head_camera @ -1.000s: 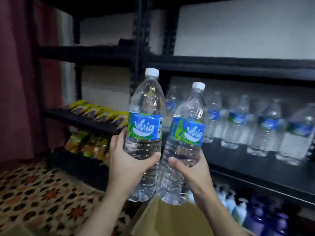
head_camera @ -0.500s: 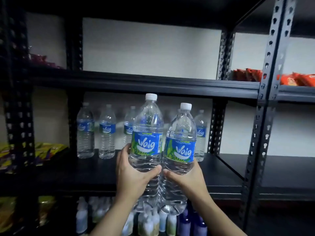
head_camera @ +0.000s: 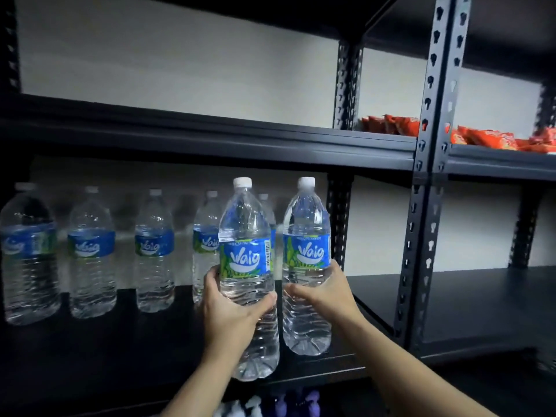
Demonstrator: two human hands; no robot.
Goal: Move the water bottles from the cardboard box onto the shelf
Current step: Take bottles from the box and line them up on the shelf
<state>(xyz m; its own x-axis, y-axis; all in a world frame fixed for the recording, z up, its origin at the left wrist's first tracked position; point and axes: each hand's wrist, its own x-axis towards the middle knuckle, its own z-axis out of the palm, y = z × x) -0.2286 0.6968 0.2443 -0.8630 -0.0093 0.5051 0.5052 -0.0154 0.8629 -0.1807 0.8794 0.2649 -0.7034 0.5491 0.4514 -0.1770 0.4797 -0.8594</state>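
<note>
Two clear water bottles with blue Waig labels and white caps are upright in front of the black middle shelf (head_camera: 376,287). My left hand (head_camera: 231,308) grips the left bottle (head_camera: 246,236) around its middle; its base hangs at the shelf's front edge. My right hand (head_camera: 328,293) grips the right bottle (head_camera: 307,230), whose base is over the shelf board near the front. Several matching bottles (head_camera: 90,251) stand in a row at the back left of the same shelf. The cardboard box is out of view.
A black upright post (head_camera: 421,206) divides the shelving to the right of my hands. Orange-red snack packets (head_camera: 481,136) lie on the upper right shelf. The shelf above (head_camera: 210,136) overhangs the bottles. Purple and white bottle tops (head_camera: 270,401) show on the level below.
I have turned from the box toward the shelf. Both bottles have moved forward and apart, from below the shelf edge up to shelf level.
</note>
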